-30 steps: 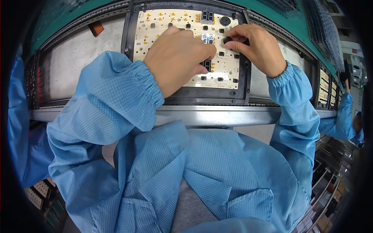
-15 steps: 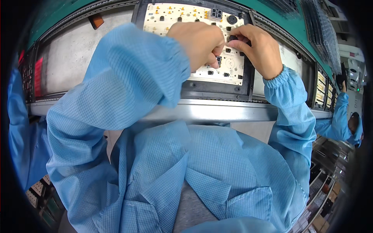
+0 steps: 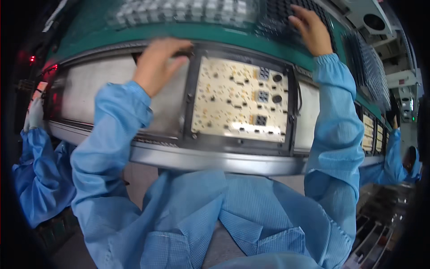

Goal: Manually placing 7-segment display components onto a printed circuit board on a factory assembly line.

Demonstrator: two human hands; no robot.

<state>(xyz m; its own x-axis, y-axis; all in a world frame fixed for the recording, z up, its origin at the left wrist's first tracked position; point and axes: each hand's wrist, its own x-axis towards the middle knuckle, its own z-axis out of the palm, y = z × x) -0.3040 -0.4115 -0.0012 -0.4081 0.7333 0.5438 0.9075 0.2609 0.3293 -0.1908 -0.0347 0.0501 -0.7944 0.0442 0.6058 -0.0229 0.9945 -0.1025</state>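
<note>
A cream circuit board [image 3: 219, 96] sits in a dark carrier frame [image 3: 190, 107] on the conveyor line. Along its right side are three square digit displays [image 3: 261, 120] and two round black parts [image 3: 277, 99]. My left hand [image 3: 156, 65], blurred by motion, is at the frame's upper left corner, thumb and fingers apart. I cannot tell whether its fingertips touch the frame. Farther off, my right hand [image 3: 313, 33] reaches over a black tray of small compartments [image 3: 280, 22], its fingers spread with nothing visible between them.
A metal rail [image 3: 215, 161] runs along the near side. White parts in a clear tray [image 3: 183, 11] lie on the green surface [image 3: 148, 33] beyond. Stacked clear trays [image 3: 369, 67] stand at the far right. A co-worker's gloved hand [image 3: 36, 112] is at the left, another co-worker at the right.
Both hands have left the board: the left went left toward the frame's corner, the right went farther away to the black tray. A second round black part now shows on the board, where my right fingers were.
</note>
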